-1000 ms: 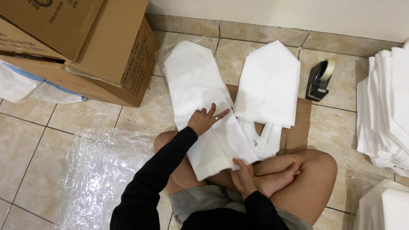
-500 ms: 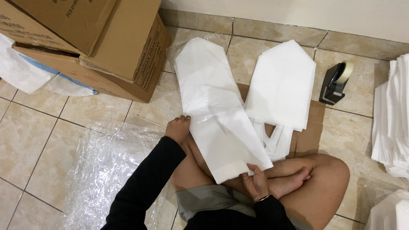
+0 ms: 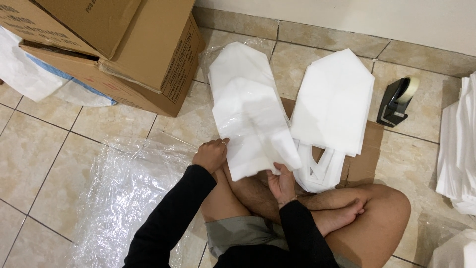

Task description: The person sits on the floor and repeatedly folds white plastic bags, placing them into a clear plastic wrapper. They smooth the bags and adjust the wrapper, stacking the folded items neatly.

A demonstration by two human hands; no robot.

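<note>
I sit cross-legged on a tiled floor. Both hands hold a white folded bag [image 3: 255, 131] by its near edge, above my knees. My left hand [image 3: 210, 155] pinches its left corner and my right hand [image 3: 281, 182] grips its lower right corner. Under this bag lies a stack of similar white bags [image 3: 238, 62] in clear wrap, stretching away from me. A second stack of white bags [image 3: 334, 104], handles toward me, lies to the right on a flat piece of cardboard [image 3: 364, 154].
Stacked brown cardboard boxes [image 3: 124, 44] stand at the upper left. Crumpled clear plastic sheeting [image 3: 124, 198] covers the floor at my left. A black tape dispenser [image 3: 396, 101] sits at the right near the wall, and more white bags [image 3: 458, 144] are piled at the right edge.
My left hand slid from flat on the bag's top to its left edge, then gripped the corner. The bag now sits lifted and straighter along the stack; my right hand stayed at the lower corner.
</note>
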